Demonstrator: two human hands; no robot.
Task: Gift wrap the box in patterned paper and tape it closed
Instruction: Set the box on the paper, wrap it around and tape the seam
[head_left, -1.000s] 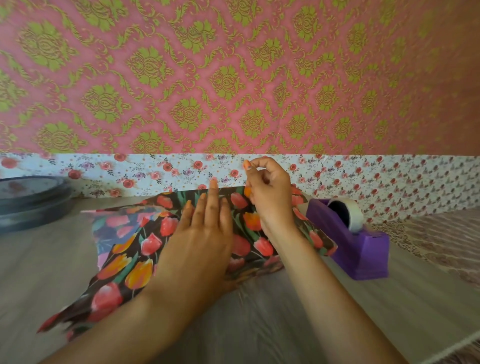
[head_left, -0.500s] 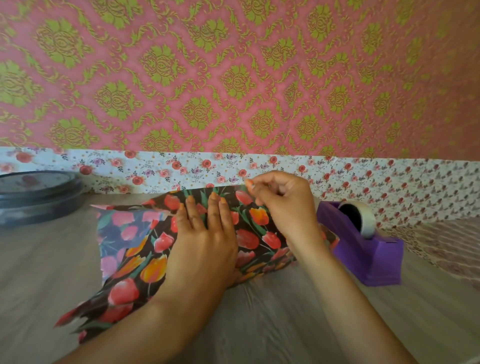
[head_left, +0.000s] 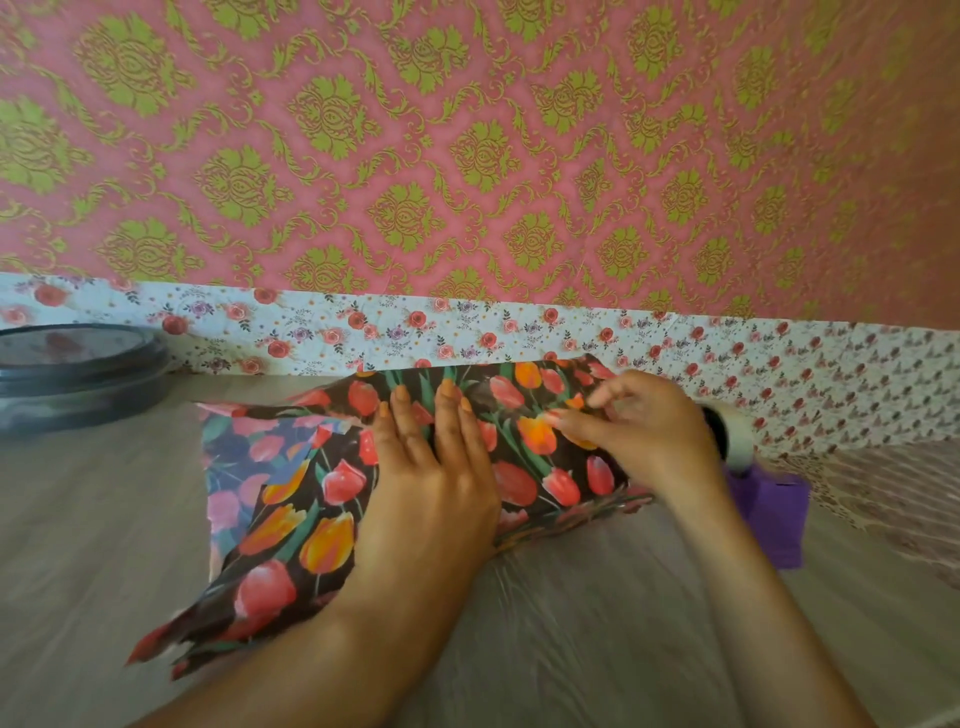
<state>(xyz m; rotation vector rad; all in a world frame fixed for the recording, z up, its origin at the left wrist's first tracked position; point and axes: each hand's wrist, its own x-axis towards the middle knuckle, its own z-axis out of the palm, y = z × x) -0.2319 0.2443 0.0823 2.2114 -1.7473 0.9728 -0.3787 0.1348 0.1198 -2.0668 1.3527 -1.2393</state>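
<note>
Dark wrapping paper printed with red and orange tulips (head_left: 311, 514) is folded over the box, which is hidden beneath it on the table. My left hand (head_left: 431, 483) lies flat on top of the wrapped package, fingers pointing away from me, pressing the paper down. My right hand (head_left: 649, 436) is beside it to the right, its fingertips stretched left onto the paper and the thumb lifted. I see no tape between its fingers. A loose flap of paper sticks out at the left, showing its paler underside (head_left: 244, 457).
A purple tape dispenser (head_left: 774, 514) with a roll of tape (head_left: 735, 434) stands just right of my right wrist. A dark round lidded tin (head_left: 78, 374) sits at the far left. The wooden table (head_left: 597, 623) ends at the papered wall right behind the package.
My right hand has dropped from a raised pinch above the far edge and now lays its fingertips on the paper. The left hand stays pressed flat.
</note>
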